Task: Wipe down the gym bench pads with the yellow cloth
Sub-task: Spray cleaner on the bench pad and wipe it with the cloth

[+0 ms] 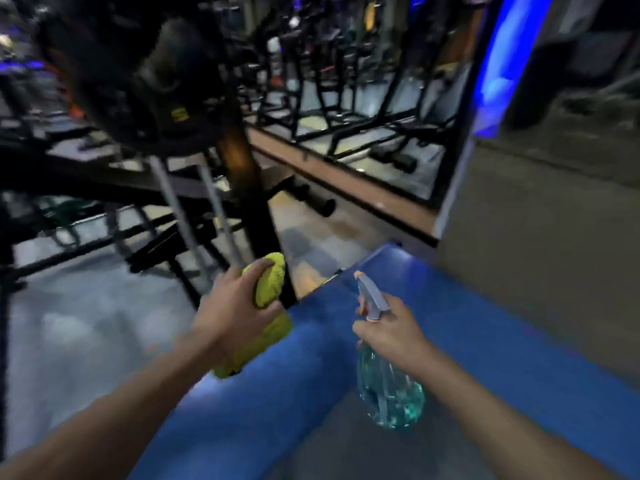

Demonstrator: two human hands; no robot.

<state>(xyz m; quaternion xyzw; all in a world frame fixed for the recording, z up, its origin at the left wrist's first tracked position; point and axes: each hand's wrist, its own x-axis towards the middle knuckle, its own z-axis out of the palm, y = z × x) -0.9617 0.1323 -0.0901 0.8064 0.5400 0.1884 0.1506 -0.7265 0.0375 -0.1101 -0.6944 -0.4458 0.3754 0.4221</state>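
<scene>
Gym frames [254, 209] blurred behind. My left hand [235, 306] clutched the soft-looking, surely light yellow fleecy cloth [268, 289] around its bunched middle; my right hand [389, 332] gripped a teal spray bottle [389, 393].

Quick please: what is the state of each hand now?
Left hand: fingers curled around the yellow cloth.
Right hand: gripping the spray bottle at its neck.

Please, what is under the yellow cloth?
Below the cloth, held in the left hand, a blue surface and grey floor show. The cloth covers their edge there; whether it touches them cannot be told.
</scene>
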